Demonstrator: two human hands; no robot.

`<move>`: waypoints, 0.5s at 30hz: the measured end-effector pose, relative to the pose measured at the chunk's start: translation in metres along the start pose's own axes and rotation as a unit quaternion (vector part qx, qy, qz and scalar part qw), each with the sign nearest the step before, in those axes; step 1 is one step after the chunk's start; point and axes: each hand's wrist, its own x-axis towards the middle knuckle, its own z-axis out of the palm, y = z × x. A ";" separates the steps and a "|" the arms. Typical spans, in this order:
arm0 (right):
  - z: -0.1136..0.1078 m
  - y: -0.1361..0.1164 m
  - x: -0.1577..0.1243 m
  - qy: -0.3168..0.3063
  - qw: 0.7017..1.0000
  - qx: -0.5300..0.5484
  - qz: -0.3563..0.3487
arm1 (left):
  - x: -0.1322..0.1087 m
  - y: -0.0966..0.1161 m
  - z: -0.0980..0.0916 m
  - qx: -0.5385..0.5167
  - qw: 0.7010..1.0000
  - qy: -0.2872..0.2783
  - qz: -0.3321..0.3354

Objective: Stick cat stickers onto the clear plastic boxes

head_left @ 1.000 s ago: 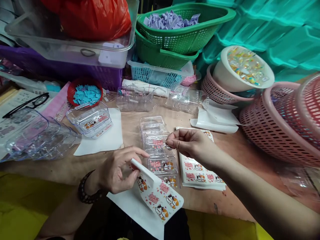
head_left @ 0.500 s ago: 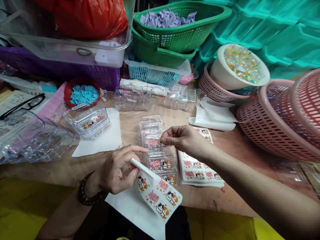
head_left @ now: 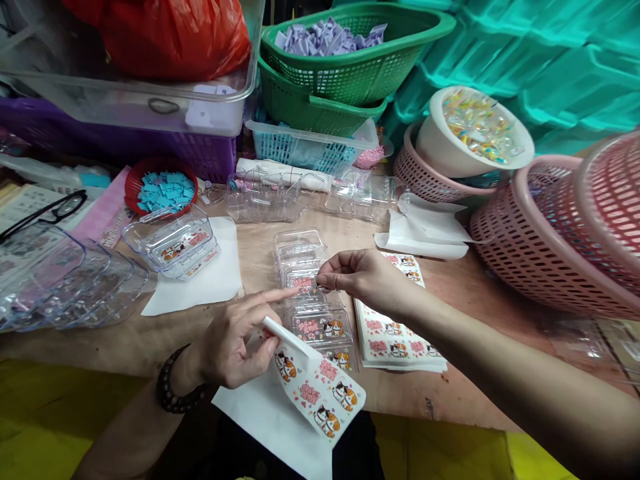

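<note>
My left hand (head_left: 239,340) pinches the peeled-up corner of a sticker sheet (head_left: 317,390) printed with cats and pink hearts; its index finger stretches toward a row of clear plastic boxes (head_left: 313,293). My right hand (head_left: 361,277) pinches a small sticker and holds it down on the lid of one box in that row. The two nearer boxes carry stickers on their lids. A stack of sticker sheets (head_left: 395,330) lies under my right wrist.
Stacked clear boxes (head_left: 173,243) sit on white paper at the left. A red dish of blue tags (head_left: 163,190), green baskets (head_left: 350,60), pink baskets (head_left: 560,227), a bowl of candies (head_left: 475,130) and glasses (head_left: 45,213) ring the table.
My right hand has lowered the small sticker onto the box lid. My left index finger has stretched out toward that box.
</note>
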 end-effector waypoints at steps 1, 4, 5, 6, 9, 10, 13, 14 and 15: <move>0.000 0.000 0.000 0.001 1.000 -0.005 0.000 | 0.000 0.000 0.000 0.001 1.000 -0.007 -0.003; 0.001 0.001 0.001 0.002 1.000 -0.015 -0.005 | 0.002 0.001 0.000 0.010 0.999 -0.041 -0.030; 0.001 0.001 0.001 0.002 1.000 -0.018 -0.008 | 0.002 0.002 0.000 0.013 0.998 -0.054 -0.042; 0.001 0.001 0.000 0.002 1.000 -0.022 -0.010 | 0.002 0.003 -0.001 0.015 0.996 -0.066 -0.054; 0.003 -0.001 -0.002 0.009 0.997 -0.069 -0.024 | 0.004 0.005 -0.003 0.022 0.993 -0.087 -0.081; 0.005 -0.002 -0.004 0.015 0.995 -0.097 -0.032 | 0.004 0.006 -0.003 0.025 0.992 -0.091 -0.088; 0.011 -0.007 -0.010 0.054 0.974 -0.209 -0.065 | 0.006 0.010 -0.004 0.035 0.989 -0.097 -0.105; 0.013 -0.008 -0.012 0.072 0.964 -0.244 -0.071 | 0.006 0.011 -0.004 0.039 0.989 -0.097 -0.109; 0.015 -0.010 -0.013 0.088 0.955 -0.273 -0.073 | 0.007 0.011 -0.005 0.044 0.988 -0.095 -0.112</move>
